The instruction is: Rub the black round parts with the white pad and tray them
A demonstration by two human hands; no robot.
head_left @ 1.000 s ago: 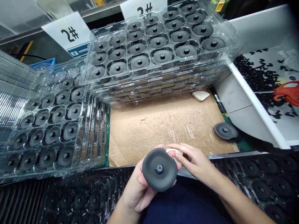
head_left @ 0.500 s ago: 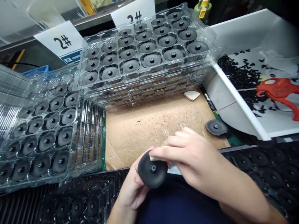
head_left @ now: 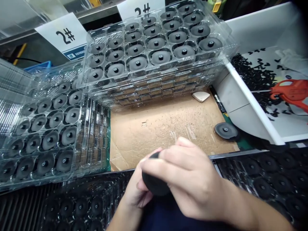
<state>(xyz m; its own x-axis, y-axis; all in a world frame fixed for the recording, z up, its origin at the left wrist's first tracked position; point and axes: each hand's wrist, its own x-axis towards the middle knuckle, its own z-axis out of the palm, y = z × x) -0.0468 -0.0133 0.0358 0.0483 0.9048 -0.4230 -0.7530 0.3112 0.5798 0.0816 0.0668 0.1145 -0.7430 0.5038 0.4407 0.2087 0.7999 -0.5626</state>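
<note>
**A dark rubber disc (head_left: 155,185) clasped over the worktop's near edge**

Left hand (head_left: 135,192) curled beneath the disc, fingers bent around its rim; right hand (head_left: 190,176) closed over the top, fingers (head_left: 183,157) wrapped across its face and hiding most of it; a cardboard sheet (head_left: 156,131) just beyond both hands; a second disc (head_left: 225,130) lying flat off the sheet's right edge; stacked clear plastic trays (head_left: 154,93) of discs along the far edge; a pale foam wedge (head_left: 201,96) at the stack's foot.

The hands (head_left: 190,176) now cover the dark disc (head_left: 154,186).
</note>
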